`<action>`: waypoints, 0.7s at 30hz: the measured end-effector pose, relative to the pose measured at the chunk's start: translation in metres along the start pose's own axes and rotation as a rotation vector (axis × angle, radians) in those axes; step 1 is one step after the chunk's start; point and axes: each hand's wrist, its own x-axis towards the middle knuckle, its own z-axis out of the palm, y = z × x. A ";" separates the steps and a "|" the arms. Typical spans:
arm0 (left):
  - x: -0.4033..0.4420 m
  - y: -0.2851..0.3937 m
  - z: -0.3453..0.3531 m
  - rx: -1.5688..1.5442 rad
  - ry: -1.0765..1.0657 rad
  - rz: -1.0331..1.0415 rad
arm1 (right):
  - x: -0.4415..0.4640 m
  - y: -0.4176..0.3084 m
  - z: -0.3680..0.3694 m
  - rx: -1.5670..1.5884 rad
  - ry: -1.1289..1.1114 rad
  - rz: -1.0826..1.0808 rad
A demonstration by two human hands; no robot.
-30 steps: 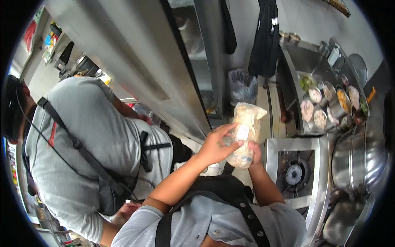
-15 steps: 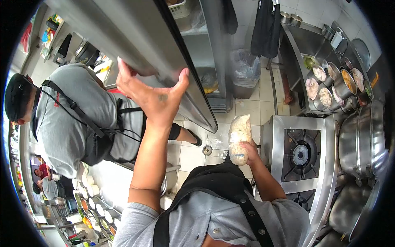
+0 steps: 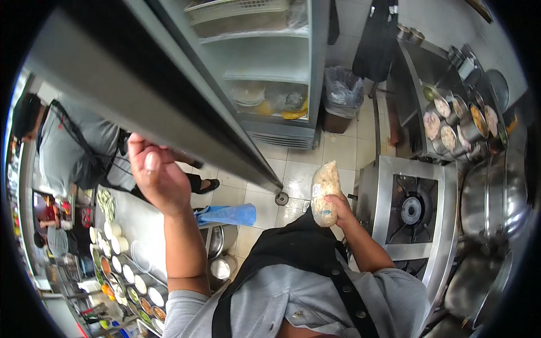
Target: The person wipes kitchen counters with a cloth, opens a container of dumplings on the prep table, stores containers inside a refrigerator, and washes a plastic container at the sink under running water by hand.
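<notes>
My right hand (image 3: 340,209) is closed around a long clear plastic bag of pale, lumpy food (image 3: 325,190), held upright in front of my apron. The contents look whitish; their exact kind is unclear. Raised on the left, my left hand (image 3: 159,177) has its fingers curled at the edge of a tall metal refrigerator door (image 3: 186,104), the fingertips partly hidden against it. Behind the door, the refrigerator (image 3: 267,59) stands open, with a basket on an upper shelf and bagged items on the lowest one.
To the right is a gas stove (image 3: 414,208), with metal containers of food (image 3: 448,138) behind it. A lined trash bin (image 3: 342,93) stands beside the refrigerator. At left, a co-worker (image 3: 76,146) bends near a steel counter (image 3: 138,219). A blue cloth (image 3: 228,214) hangs there.
The door has swung wider toward the left, showing more of the shelves. My left hand went left with it, its spread fingers now curled. The bag stays in my right hand.
</notes>
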 end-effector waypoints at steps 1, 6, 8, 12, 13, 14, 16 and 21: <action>-0.004 0.004 -0.029 -0.024 0.035 0.008 | 0.003 0.000 0.004 -0.014 0.001 0.026; -0.042 0.019 -0.117 0.188 0.212 0.188 | 0.028 0.009 0.012 -0.153 0.007 0.121; -0.051 0.023 -0.148 0.329 0.291 0.213 | 0.040 0.007 0.027 -0.225 0.010 0.138; -0.062 0.027 -0.224 0.561 0.447 0.280 | 0.081 0.012 0.047 -0.393 0.005 0.110; -0.063 0.031 -0.238 0.583 0.458 0.275 | 0.097 0.013 0.050 -0.442 0.002 0.094; -0.064 0.035 -0.252 0.605 0.468 0.271 | 0.114 0.013 0.056 -0.488 0.009 0.084; -0.061 0.040 -0.277 0.560 0.478 0.280 | 0.150 0.011 0.070 -0.575 0.024 0.065; -0.048 0.026 -0.293 0.846 0.905 0.400 | 0.264 0.013 0.096 -0.763 0.052 -0.048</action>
